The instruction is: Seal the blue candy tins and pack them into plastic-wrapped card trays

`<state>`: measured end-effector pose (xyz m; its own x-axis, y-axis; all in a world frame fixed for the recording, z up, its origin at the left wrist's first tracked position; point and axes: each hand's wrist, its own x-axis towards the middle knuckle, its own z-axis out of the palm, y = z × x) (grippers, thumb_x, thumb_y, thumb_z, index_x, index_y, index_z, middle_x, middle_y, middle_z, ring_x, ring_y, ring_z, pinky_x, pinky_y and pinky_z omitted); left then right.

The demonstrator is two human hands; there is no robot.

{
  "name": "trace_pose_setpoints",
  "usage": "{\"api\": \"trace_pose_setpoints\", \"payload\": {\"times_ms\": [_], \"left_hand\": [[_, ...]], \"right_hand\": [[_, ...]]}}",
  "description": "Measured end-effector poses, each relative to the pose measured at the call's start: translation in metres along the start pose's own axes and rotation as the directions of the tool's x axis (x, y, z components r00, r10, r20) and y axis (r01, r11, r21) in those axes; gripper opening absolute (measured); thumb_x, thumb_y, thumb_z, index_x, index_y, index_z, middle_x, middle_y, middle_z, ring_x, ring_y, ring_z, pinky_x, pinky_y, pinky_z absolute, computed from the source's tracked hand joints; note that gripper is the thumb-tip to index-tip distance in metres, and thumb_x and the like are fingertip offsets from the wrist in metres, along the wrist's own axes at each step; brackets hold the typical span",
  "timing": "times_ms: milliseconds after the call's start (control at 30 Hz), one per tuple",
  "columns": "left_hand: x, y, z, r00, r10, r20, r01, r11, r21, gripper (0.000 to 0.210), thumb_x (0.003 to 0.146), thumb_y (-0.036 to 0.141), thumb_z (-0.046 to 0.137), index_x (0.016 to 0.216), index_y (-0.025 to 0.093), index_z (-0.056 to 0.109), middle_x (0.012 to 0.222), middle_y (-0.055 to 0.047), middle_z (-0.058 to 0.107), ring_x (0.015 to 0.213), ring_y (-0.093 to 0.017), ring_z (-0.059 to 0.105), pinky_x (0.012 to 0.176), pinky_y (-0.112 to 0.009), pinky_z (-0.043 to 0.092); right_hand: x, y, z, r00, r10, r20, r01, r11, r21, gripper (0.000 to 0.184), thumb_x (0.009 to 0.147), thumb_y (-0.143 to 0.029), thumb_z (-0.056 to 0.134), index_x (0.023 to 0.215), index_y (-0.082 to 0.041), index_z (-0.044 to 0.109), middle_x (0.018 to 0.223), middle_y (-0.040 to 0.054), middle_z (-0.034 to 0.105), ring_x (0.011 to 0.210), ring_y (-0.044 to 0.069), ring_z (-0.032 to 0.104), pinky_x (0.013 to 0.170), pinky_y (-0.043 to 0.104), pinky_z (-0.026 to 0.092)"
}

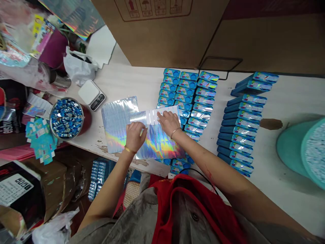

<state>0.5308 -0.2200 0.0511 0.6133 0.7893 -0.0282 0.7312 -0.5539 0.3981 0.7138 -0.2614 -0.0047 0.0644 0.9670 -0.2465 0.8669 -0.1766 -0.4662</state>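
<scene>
A shiny rainbow-silver sticker sheet [158, 144] lies on the table in front of me, with bare white backing along its far edge. My left hand [135, 136] is at the sheet's left side, fingers curled and thumb drawn in on it. Across the white backing, my right hand [169, 122] bends its fingers and thumb down onto the sheet; what sits under the fingertips is too small to make out. A second silver sheet [114, 127] lies partly beneath at the left. Rows of small blue cases [184, 91] stand beyond and right of my right hand, some partly under the sheet.
Another row of blue cases [241, 128] stands farther right, before a teal bucket [289, 149]. At left are a metal pot of shiny blue pieces [67, 118] and a white digital scale [91, 94]. Large cartons [167, 40] line the back. Blue cut-outs [42, 139] hang left.
</scene>
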Motion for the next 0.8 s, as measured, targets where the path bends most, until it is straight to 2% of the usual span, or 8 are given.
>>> {"api": "trace_pose_setpoints", "payload": {"times_ms": [100,167,300,367,433,567,667,800], "left_hand": [[-0.024,0.043,-0.022,0.968,-0.197,-0.155,0.143,0.942,-0.304,0.014,0.085,0.031,0.062,0.076,0.023,0.055,0.076,-0.001,0.062,0.076,-0.018,0.056,0.079,-0.037,0.040],[-0.031,0.072,-0.024,0.922,-0.358,-0.147,0.211,0.785,-0.583,0.016,0.081,0.032,0.066,0.077,0.023,0.055,0.075,0.000,0.060,0.074,-0.016,0.056,0.074,-0.033,0.043],[-0.037,0.121,0.006,0.869,-0.471,0.149,0.338,0.347,-0.875,0.025,0.071,0.034,0.074,0.073,0.021,0.054,0.070,0.003,0.056,0.066,-0.012,0.054,0.065,-0.027,0.043],[-0.042,0.140,0.030,0.851,-0.436,0.292,0.411,0.209,-0.887,0.027,0.067,0.033,0.076,0.070,0.020,0.052,0.065,0.004,0.053,0.061,-0.010,0.051,0.062,-0.024,0.041],[-0.049,0.154,0.052,0.839,-0.389,0.380,0.465,0.151,-0.872,0.028,0.065,0.032,0.076,0.068,0.020,0.052,0.062,0.005,0.051,0.057,-0.009,0.048,0.059,-0.023,0.039],[-0.058,0.165,0.084,0.859,-0.336,0.387,0.479,0.258,-0.839,0.022,0.070,0.031,0.072,0.067,0.019,0.054,0.062,0.004,0.052,0.057,-0.009,0.048,0.060,-0.024,0.040],[-0.052,0.163,0.093,0.903,-0.326,0.278,0.416,0.507,-0.755,0.017,0.076,0.027,0.065,0.066,0.019,0.054,0.066,0.002,0.055,0.065,-0.012,0.051,0.068,-0.027,0.043],[-0.036,0.158,0.097,0.955,-0.282,0.094,0.295,0.860,-0.417,0.014,0.079,0.023,0.065,0.067,0.020,0.057,0.084,-0.002,0.059,0.091,-0.020,0.055,0.086,-0.037,0.041]], "right_hand": [[-0.013,0.008,-0.003,0.991,0.041,-0.129,0.002,0.947,0.320,0.047,0.099,-0.043,0.034,0.132,-0.016,0.055,0.106,0.0128,0.062,0.098,0.025,0.053,0.083,0.038,0.038],[-0.040,0.017,-0.004,0.966,0.181,-0.182,-0.026,0.775,0.631,0.057,0.098,-0.054,0.024,0.126,-0.018,0.058,0.099,0.0091,0.064,0.089,0.020,0.057,0.079,0.034,0.043],[-0.130,0.037,-0.009,0.905,0.425,0.017,-0.151,0.282,0.947,0.081,0.089,-0.073,0.009,0.106,-0.016,0.064,0.088,0.0089,0.067,0.073,0.016,0.061,0.064,0.029,0.047],[-0.175,0.044,-0.012,0.881,0.466,0.078,-0.187,0.192,0.963,0.073,0.085,-0.076,0.026,0.098,-0.016,0.064,0.085,0.0088,0.069,0.072,0.017,0.061,0.062,0.029,0.046],[-0.208,0.049,-0.013,0.851,0.518,0.086,-0.209,0.184,0.960,0.054,0.080,-0.069,0.051,0.088,-0.018,0.065,0.078,0.0058,0.068,0.069,0.016,0.060,0.063,0.029,0.046],[-0.227,0.057,-0.009,0.778,0.628,0.013,-0.199,0.227,0.953,0.037,0.077,-0.055,0.064,0.071,-0.019,0.060,0.066,0.0003,0.061,0.061,0.013,0.054,0.063,0.028,0.045],[-0.215,0.066,-0.002,0.761,0.647,-0.048,-0.208,0.313,0.927,0.037,0.079,-0.055,0.059,0.069,-0.020,0.056,0.061,-0.0020,0.055,0.058,0.012,0.049,0.059,0.027,0.041],[-0.196,0.079,0.006,0.768,0.627,-0.126,-0.232,0.457,0.859,0.035,0.081,-0.053,0.054,0.067,-0.021,0.052,0.057,-0.0041,0.047,0.054,0.011,0.041,0.054,0.026,0.035]]}}
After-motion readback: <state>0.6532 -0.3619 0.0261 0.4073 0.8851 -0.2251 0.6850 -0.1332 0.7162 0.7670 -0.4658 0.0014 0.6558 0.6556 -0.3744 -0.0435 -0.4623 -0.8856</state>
